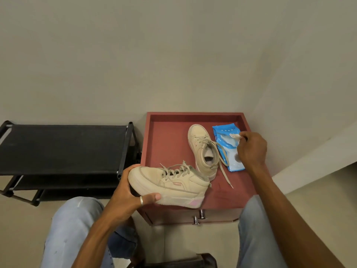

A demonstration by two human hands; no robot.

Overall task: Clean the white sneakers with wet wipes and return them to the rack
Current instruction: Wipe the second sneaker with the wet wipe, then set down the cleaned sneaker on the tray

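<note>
Cabinet top (168,144), red, against beige wall (173,55); left fingers (131,168) grip a sneaker (173,188); right fingers (245,135) pinch a wipe (238,137).

Wipes pack (229,151) lettering too small

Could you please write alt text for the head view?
Left hand grips a cream high-top sneaker; right hand pinches a white wipe at a blue plastic packet. The other sneaker lies on a red-brown cabinet beside a black shoe rack.

Two cream-beige sneakers (170,185), one with a pink heel patch, on a brick-red table (168,144). A bright blue and white wipes packet (226,149). A black shoe rack (63,147). Light blue jeans (73,229). Off-white walls.
</note>
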